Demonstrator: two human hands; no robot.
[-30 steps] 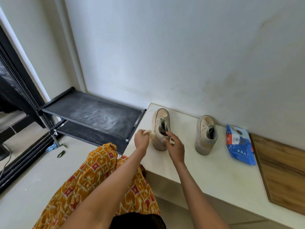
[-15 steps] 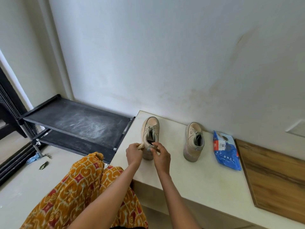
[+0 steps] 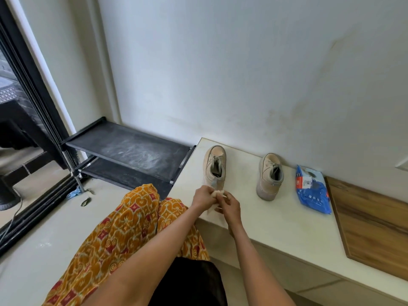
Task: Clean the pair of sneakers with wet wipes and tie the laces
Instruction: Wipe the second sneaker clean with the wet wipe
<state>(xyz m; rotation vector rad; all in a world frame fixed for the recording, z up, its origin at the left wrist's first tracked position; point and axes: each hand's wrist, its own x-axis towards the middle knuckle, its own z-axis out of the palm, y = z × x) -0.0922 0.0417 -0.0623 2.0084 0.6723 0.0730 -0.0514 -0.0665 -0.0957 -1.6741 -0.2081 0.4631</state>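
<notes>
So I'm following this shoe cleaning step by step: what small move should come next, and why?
Probably bring the wipe back onto the heel of the near sneaker: both hands, left and right, bunch it just behind that heel, as if refolding.

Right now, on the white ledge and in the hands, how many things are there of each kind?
Beige sneakers: 2, left sneaker and right sneaker
Blue wipes packs: 1, wipes pack
Wooden boards: 1, wooden board
Wipes held between left hand and right hand: 1, wipe
Total: 5

"(20)" on blue wipes pack (image 3: 311, 190)
</notes>
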